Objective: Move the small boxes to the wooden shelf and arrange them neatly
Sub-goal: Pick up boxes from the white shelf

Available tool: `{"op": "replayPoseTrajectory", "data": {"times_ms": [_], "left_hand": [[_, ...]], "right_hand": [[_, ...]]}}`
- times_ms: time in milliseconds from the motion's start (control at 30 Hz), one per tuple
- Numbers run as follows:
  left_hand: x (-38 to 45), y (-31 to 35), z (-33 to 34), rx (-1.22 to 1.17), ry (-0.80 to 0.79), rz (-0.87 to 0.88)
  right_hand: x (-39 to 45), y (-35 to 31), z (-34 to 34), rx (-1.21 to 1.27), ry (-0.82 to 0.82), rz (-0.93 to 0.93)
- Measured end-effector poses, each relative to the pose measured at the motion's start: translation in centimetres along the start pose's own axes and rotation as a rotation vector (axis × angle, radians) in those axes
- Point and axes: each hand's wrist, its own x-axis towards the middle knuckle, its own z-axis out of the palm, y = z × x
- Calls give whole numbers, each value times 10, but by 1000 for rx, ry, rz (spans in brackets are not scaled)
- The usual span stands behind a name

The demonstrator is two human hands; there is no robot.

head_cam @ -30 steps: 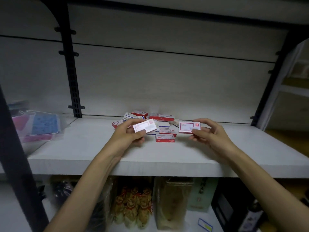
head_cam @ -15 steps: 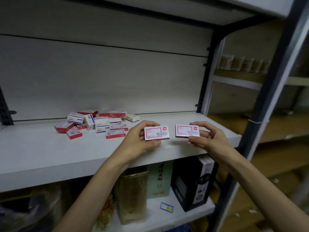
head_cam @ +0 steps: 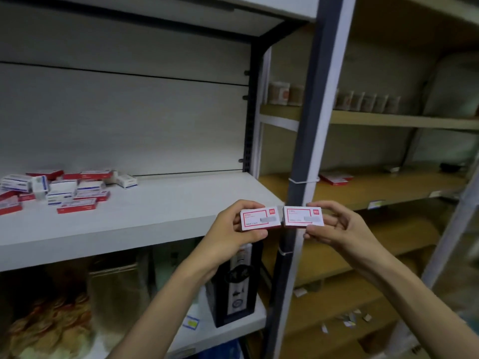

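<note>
Wooden shelf (head_cam: 383,193) holds one red box (head_cam: 334,179), right of the dark post (head_cam: 308,141). In front of the post, left hand (head_cam: 233,234) fingers grip a small box (head_cam: 260,218); right hand (head_cam: 342,229) fingers grip another (head_cam: 302,216). More boxes (head_cam: 64,190) lie piled on the white shelf (head_cam: 145,216), left of the post.

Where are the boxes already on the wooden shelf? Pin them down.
In the head view, right of centre: red boxes lie on the wooden shelf, just beyond the dark upright post, above the right hand.

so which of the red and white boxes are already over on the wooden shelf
The small stack of red and white boxes lying on the wooden shelf, right of the dark post. The others lie heaped on the white shelf or are held in the hands.
</note>
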Motion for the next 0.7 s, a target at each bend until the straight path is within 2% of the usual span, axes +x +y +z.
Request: {"op": "replayPoseTrajectory", "data": {"times_ms": [300,567,700], "left_hand": [[50,4,141,85,6,27],[129,-10,218,200,-12,29],[179,-26,243,328,89,52]], "right_hand": [[-4,9,-135,-12,82,58],[48,30,-232,-114,129,89],[88,40,-277,-182,103,112]]}}
